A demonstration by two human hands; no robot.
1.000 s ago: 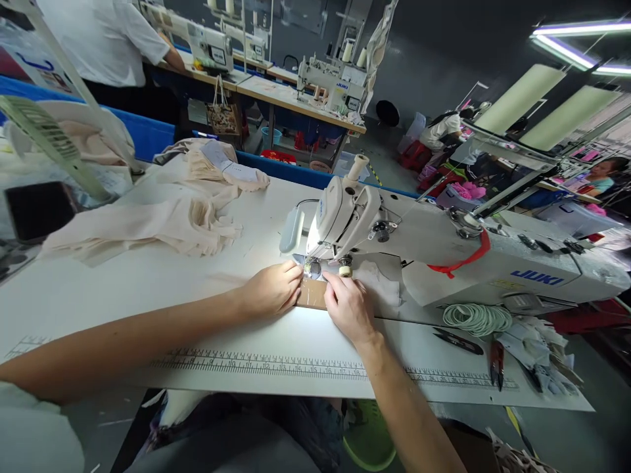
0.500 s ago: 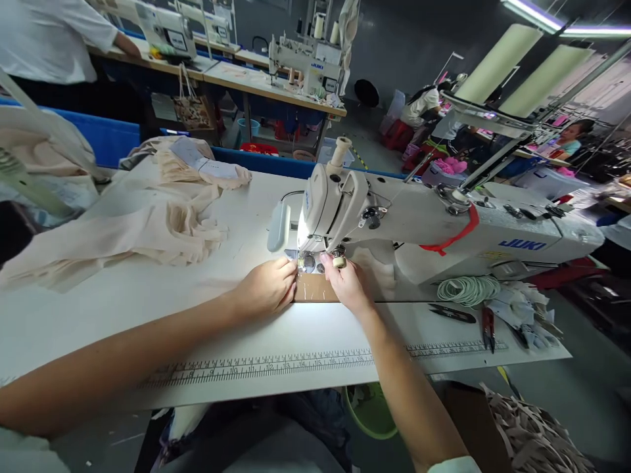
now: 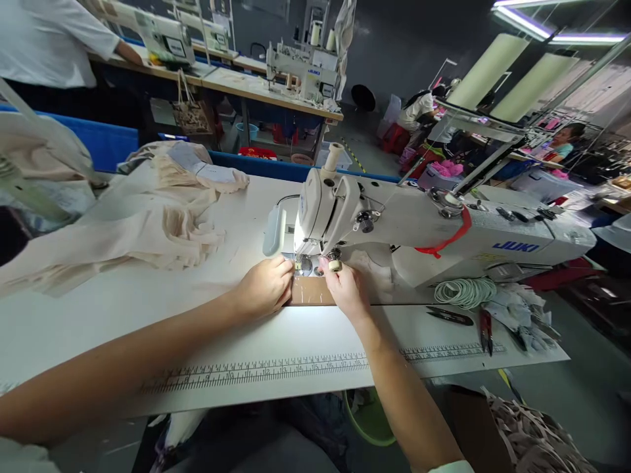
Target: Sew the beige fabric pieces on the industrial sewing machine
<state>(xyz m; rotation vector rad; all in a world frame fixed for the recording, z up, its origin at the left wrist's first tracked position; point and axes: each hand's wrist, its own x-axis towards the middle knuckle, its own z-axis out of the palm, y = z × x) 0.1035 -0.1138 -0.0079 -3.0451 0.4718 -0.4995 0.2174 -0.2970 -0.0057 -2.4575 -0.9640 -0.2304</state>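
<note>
My left hand (image 3: 266, 284) is closed, fingertips pinched together just left of the presser foot area of a white JUKI sewing machine (image 3: 374, 210). What those fingers hold is too small to make out. My right hand (image 3: 348, 289) is closed too, thumb and fingers at the right of the needle area, beside a small cream knob (image 3: 335, 265). Its grip is hidden from me. Between the hands lies a brown plate (image 3: 311, 292) on the machine bed, lit by the lamp. A cream fabric piece (image 3: 377, 272) lies behind my right hand.
Stacked cream fabric pieces (image 3: 167, 226) cover the table's left. At right lie a coil of pale green cord (image 3: 464, 292), black thread snips (image 3: 449, 316), red-handled snips (image 3: 486, 332) and fabric scraps (image 3: 522, 315). A printed ruler (image 3: 276, 369) runs along the front edge. Another person (image 3: 54, 46) stands at far left.
The whole view has shifted slightly. Both hands stay closed at the needle area, with no clear movement relative to the machine.
</note>
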